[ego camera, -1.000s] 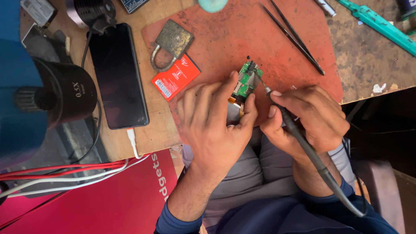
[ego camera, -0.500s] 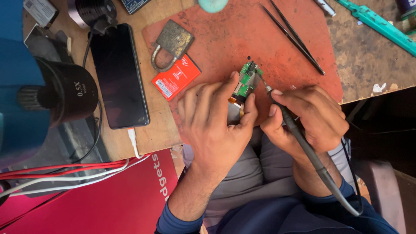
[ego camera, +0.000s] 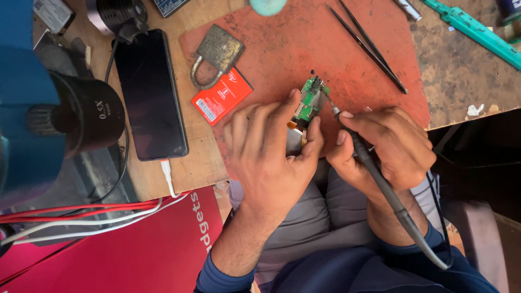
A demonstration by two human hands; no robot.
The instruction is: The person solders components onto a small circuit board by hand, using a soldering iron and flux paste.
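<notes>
The small green circuit board (ego camera: 310,101) lies on the red work mat (ego camera: 304,49), close to the mat's near edge where the counter (ego camera: 461,70) drops off toward the person's lap. Open mat stretches beyond the board toward the far side; to the right the room is narrower, with the counter edge running just behind the right hand.

The left hand (ego camera: 268,152) closes around the board's lower end, thumb on 1 side and forefinger along the other, pinning it in place. The right hand (ego camera: 388,146) is wrapped tight around a soldering iron (ego camera: 369,163) held like a pen, its fine tip touching the board's upper right edge; its black cord trails down past the wrist.

The board is narrow and elongated, green with dark components, and an orange-brown flex piece shows at its lower end, partly hidden by fingers.

Farther out lie 2 black tweezers (ego camera: 369,46) at the upper right, a brass padlock (ego camera: 216,54) and a red battery (ego camera: 221,96) to the left, then a dark smartphone (ego camera: 149,92) off the mat, and a microscope lens (ego camera: 81,114) at the far left.
</notes>
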